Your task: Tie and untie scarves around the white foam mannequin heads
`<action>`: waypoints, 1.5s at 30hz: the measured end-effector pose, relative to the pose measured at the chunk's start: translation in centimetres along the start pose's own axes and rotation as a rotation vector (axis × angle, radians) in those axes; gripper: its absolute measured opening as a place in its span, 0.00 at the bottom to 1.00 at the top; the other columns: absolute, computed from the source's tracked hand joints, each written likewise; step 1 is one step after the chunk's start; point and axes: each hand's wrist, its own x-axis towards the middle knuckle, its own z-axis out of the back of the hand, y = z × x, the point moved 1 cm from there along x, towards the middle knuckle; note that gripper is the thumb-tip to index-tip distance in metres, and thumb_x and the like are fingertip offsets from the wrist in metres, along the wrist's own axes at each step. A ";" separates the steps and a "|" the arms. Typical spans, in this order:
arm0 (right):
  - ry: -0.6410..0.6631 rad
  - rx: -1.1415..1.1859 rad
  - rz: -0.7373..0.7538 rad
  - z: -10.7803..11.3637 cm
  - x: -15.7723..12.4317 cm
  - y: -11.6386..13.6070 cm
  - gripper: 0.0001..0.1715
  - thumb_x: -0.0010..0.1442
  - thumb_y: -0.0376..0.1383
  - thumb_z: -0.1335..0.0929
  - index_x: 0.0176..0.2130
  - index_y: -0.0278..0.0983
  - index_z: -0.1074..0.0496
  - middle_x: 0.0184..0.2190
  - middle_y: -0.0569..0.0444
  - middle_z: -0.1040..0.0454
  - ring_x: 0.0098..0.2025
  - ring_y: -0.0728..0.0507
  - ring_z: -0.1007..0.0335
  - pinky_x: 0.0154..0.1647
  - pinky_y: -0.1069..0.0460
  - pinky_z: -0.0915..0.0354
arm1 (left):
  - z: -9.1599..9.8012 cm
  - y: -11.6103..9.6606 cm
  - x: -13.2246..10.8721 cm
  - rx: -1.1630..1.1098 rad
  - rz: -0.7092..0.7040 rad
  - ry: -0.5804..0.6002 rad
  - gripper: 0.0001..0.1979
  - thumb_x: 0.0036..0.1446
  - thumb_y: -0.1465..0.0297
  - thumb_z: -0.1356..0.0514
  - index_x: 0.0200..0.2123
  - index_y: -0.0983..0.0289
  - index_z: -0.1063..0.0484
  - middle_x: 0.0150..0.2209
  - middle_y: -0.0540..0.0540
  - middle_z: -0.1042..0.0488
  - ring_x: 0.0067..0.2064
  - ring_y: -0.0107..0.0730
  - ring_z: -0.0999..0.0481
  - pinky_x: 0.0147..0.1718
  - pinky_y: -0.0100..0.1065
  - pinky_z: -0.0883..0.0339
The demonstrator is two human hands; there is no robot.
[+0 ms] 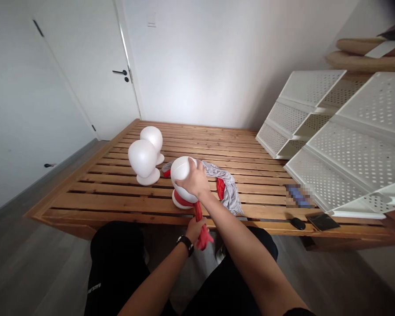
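A white foam mannequin head (179,169) stands at the front of the slatted wooden bed base (112,199). My right hand (196,177) grips its top and side, thumb and fingers spread around the curve. A red scarf (202,239) is wrapped around the neck of this head, and its bunched end hangs down past the bed edge. Below the head, my left hand (195,229), with a black band on the wrist, is closed around that end. A grey scarf (231,193) with red parts lies curved behind and to the right of the head.
Two more white mannequin heads (142,158) (152,137) stand to the left. White perforated racks (335,153) occupy the right side. A black mouse (298,224), a dark flat object (323,221) and a blurred blue item (299,196) lie near the front right edge.
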 end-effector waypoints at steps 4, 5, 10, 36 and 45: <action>-0.125 0.013 0.067 4.4 1.7 -3.4 0.67 0.45 0.58 0.23 0.73 0.45 0.52 0.67 0.42 0.47 0.67 0.27 0.45 0.65 0.35 0.39 | 0.9 -0.2 0.5 0.074 0.000 0.141 0.25 0.49 0.52 0.28 0.37 0.64 0.31 0.27 0.51 0.26 0.26 0.28 0.26 0.27 0.30 0.32; -0.173 -0.001 0.083 6.1 2.4 -4.6 0.67 0.46 0.58 0.23 0.73 0.44 0.52 0.67 0.41 0.46 0.66 0.26 0.45 0.65 0.33 0.39 | 0.9 -0.1 0.7 0.125 0.005 0.188 0.26 0.49 0.50 0.29 0.39 0.64 0.31 0.29 0.53 0.24 0.27 0.29 0.24 0.26 0.30 0.32; -0.360 -0.212 0.160 16.0 7.4 -12.6 0.69 0.46 0.62 0.25 0.73 0.40 0.53 0.69 0.36 0.51 0.68 0.19 0.51 0.65 0.23 0.45 | 2.4 0.4 1.2 0.523 -0.169 0.137 0.25 0.59 0.53 0.39 0.53 0.63 0.31 0.41 0.60 0.21 0.33 0.36 0.21 0.37 0.41 0.25; -0.252 -0.248 -0.497 16.9 24.7 -43.6 0.78 0.40 0.63 0.21 0.74 0.41 0.56 0.69 0.33 0.52 0.68 0.20 0.47 0.67 0.30 0.45 | 9.6 -0.4 5.7 1.786 -0.981 -0.169 0.45 0.59 0.59 0.39 0.76 0.48 0.56 0.72 0.52 0.43 0.70 0.54 0.37 0.69 0.56 0.43; -0.131 -0.311 -0.512 18.5 24.3 -41.0 0.70 0.54 0.64 0.27 0.75 0.32 0.58 0.71 0.23 0.56 0.74 0.21 0.61 0.70 0.31 0.58 | 9.1 -0.3 4.9 1.725 -0.872 -0.121 0.43 0.61 0.61 0.40 0.76 0.47 0.54 0.73 0.52 0.43 0.73 0.54 0.42 0.71 0.58 0.48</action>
